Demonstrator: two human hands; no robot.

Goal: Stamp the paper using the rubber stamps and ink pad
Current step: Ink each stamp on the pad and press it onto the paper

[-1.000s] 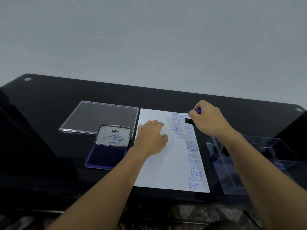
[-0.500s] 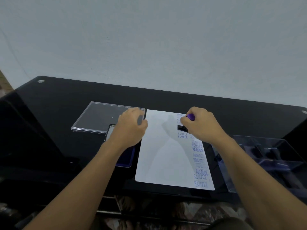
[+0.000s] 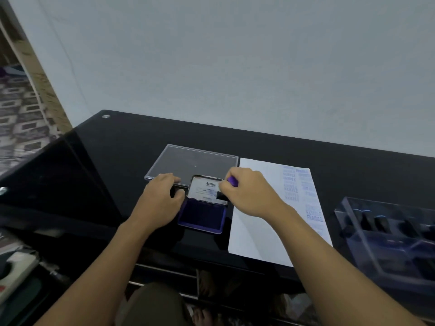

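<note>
right hand [image 3: 249, 195] pinches a purple-handled rubber stamp [image 3: 232, 181], black base hanging in front of the raised lid of the open ink pad [image 3: 202, 217]. left hand [image 3: 160, 200] sits at the ink pad's left edge, fingers bent; can't tell if it grips or just touches. paper [image 3: 263, 231] lies just right of the ink pad, blue prints down its right side. clear stamp box [image 3: 388, 238] far right on the black table [image 3: 117, 161].
</note>
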